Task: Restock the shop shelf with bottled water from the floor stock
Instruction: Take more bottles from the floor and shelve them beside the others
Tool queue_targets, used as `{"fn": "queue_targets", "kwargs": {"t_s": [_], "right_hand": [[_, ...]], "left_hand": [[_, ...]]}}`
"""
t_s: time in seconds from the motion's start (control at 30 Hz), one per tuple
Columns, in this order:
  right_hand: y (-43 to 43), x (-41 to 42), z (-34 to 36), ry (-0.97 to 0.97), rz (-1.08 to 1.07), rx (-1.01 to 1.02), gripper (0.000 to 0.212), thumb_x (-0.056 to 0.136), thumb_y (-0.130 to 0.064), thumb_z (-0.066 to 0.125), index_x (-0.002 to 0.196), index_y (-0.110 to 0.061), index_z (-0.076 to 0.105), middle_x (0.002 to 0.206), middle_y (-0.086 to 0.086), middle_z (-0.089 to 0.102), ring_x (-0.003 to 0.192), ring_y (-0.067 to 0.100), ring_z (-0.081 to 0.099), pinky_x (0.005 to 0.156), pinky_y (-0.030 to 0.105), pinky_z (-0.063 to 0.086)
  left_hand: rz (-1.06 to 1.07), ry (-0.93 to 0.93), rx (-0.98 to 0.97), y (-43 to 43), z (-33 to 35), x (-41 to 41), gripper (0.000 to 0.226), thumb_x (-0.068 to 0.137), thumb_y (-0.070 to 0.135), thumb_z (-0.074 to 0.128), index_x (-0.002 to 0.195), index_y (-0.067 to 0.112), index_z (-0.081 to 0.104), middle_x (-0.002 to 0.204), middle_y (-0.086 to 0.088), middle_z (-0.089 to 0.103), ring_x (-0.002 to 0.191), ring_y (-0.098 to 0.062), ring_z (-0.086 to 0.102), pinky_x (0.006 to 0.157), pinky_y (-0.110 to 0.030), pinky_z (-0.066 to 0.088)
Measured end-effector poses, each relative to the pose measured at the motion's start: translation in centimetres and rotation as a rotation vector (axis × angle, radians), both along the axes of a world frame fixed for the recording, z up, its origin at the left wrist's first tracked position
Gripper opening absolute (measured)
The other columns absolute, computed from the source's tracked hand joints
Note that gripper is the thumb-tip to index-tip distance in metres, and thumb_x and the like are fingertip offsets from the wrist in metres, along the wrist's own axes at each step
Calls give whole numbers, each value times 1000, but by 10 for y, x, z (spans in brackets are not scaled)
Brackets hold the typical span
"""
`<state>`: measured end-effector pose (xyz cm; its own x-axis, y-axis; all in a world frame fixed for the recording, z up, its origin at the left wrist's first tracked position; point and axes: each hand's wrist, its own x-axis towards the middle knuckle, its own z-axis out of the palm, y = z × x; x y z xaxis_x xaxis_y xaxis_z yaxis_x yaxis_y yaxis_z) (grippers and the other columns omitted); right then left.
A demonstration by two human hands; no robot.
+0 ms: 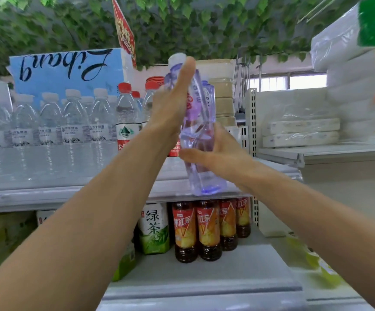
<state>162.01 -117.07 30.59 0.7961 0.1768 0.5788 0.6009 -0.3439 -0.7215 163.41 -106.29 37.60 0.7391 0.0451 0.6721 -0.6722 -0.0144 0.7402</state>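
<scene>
Bunch of clear lilac-tinted plastic water bottles (198, 131), white cap on top, tops leaning left; bases resting at front lip of grey metal shelf (47, 194).

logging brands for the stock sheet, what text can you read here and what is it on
"Libang", upside down, on the blue pack.
"绿茶" on the green tea carton.
"冰红茶", partly hidden, on the red tea bottles.
"农", cut off, on the red-capped bottle.
Too blurred: red hanging sign, labels of the clear water bottles, print on the held purple water bottles.
</scene>
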Motion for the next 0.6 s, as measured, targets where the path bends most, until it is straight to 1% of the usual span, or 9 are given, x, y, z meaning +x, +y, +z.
{"fn": "queue_targets", "kwargs": {"t_s": [0.07, 0.1, 0.17, 0.23, 0.27, 0.33, 0.43, 0.5, 0.6], "right_hand": [[-15, 4, 6, -72, -14, 51, 51, 79, -23, 80, 116, -28, 45, 97, -2, 71, 88, 12, 71, 84, 35, 57], [-24, 6, 10, -104, -22, 82, 45, 79, -21, 79, 109, -30, 47, 94, -1, 71, 88, 15, 72, 83, 36, 57], [-41, 12, 18, -135, -51, 173, 39, 80, -18, 79, 101, -30, 48, 91, 1, 70, 91, 24, 71, 86, 43, 57], [-57, 25, 25, -120, -86, 274, 47, 79, -16, 80, 113, -21, 48, 102, 5, 69, 96, 25, 70, 89, 49, 56], [-64, 34, 27, -100, -104, 310, 58, 77, -16, 82, 122, -15, 45, 108, 8, 68, 99, 25, 69, 91, 50, 55], [-75, 52, 29, -63, -140, 331, 78, 66, -21, 88, 129, -9, 43, 113, 12, 66, 102, 26, 68, 94, 51, 53], [-91, 91, 23, 1, -168, 285, 102, 48, -35, 91, 134, -12, 40, 126, 12, 61, 113, 27, 62, 101, 53, 48], [-92, 104, 21, 68, -170, 250, 106, 54, -32, 93, 140, -14, 34, 135, 10, 55, 119, 26, 58, 106, 52, 43], [-93, 113, 21, 151, -149, 204, 107, 68, -26, 89, 149, -18, 19, 145, 9, 47, 128, 25, 50, 114, 48, 34]], "left_hand": [[-33, -66, 103, -11, 8, -2, 48, 99, 63, 27, 89, 29, 60, 86, 6, 65, 77, -6, 64, 67, -25, 51], [-32, -97, 134, -15, 8, 0, 51, 101, 59, 19, 90, 32, 60, 86, 9, 64, 77, -3, 64, 67, -24, 50], [47, -165, 170, -19, -1, 14, 45, 104, 53, 21, 102, 29, 59, 99, 8, 63, 90, -4, 61, 82, -30, 51], [219, -215, 249, -18, -19, 41, 33, 102, 45, 40, 125, 24, 52, 124, 3, 55, 113, -11, 51, 103, -38, 42], [309, -234, 338, -17, -31, 52, 39, 99, 40, 50, 135, 24, 47, 137, 1, 48, 125, -14, 43, 112, -37, 32], [470, -315, 544, -17, -50, 68, 63, 92, 34, 64, 147, 24, 35, 153, -1, 30, 142, -20, 23, 116, -32, 18], [619, -425, 792, -20, -64, 82, 98, 83, 39, 75, 156, 24, 12, 165, -1, 2, 151, -22, -2, 122, -34, 4], [678, -408, 900, -21, -67, 91, 112, 78, 44, 78, 157, 27, 0, 164, 1, -14, 151, -23, -16, 124, -40, -1], [725, -380, 985, -22, -68, 96, 118, 78, 48, 77, 156, 29, -9, 163, 3, -21, 149, -23, -22, 123, -43, -4]]}}
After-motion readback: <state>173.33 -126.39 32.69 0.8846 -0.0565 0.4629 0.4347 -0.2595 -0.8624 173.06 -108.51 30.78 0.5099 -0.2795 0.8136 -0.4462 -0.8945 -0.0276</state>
